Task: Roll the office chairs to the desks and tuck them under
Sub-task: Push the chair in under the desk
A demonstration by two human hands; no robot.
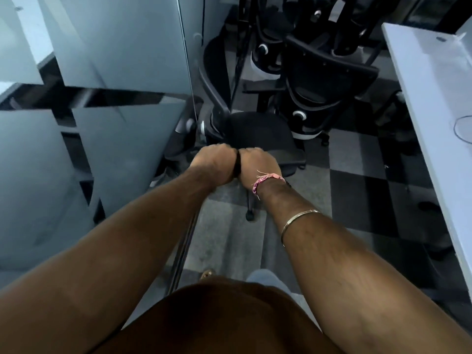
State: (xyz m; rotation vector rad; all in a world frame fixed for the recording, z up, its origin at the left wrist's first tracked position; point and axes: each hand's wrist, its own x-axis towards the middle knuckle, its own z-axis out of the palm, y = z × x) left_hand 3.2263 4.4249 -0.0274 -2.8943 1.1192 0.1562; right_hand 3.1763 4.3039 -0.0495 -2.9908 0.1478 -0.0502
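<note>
A brown shirt (229, 320) fills the bottom edge, and 2 bare forearms reach forward from it. The left hand (213, 162) and right hand (258, 164) sit side by side, each grip curled tight around the black top edge of an office chair (263, 136), which stands on the checkered floor (357, 175). The chair is between frosted glass panels (115, 60) on the left and a white desk (429, 98) on the right, with more black chairs (329, 72) crowded just behind it.

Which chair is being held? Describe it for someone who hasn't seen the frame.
Find the glass partition on the left. The chair stands beside it, nearest the person. Unlike the stacked chairs behind, it is upright on the floor, both hands gripping its back.
</note>
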